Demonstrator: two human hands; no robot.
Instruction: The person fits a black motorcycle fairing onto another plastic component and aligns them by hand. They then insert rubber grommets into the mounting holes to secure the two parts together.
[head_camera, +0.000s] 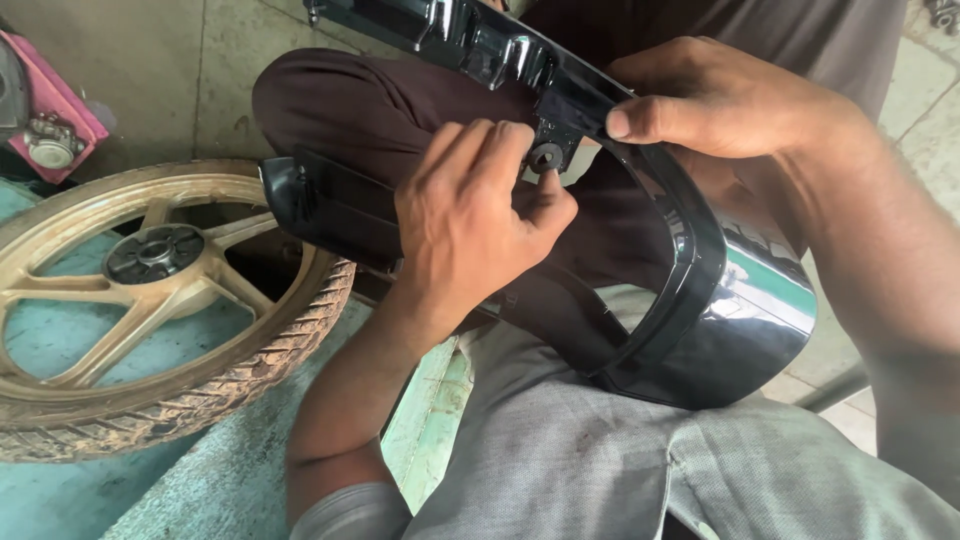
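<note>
Left hand (480, 215) is pinching a small black grommet (546, 156) between thumb and curled fingers, pressing it at a tab on the glossy black cowl (700, 300). Right hand (710, 95) is closing over the cowl's upper rail, thumb flat along the edge just right of the grommet, steadying it. The cowl is resting across the person's lap, on the grey trousers (600, 460), with a dusty wheel (150, 300) lying on the floor to the left.

Trouble is likely coming from the pinch: the grommet is small and only partly showing (whether it is seated in its hole, I cannot tell), so a skewed push could be popping it free and dropping it toward the floor. Squeezing the thin tab too hard could also be cracking it, and the slick cowl could be sliding off the knees.

The cowl's long axis is running from far left down to near right, its rounded closed end pointing near right and its two arms opening toward the far left.
</note>
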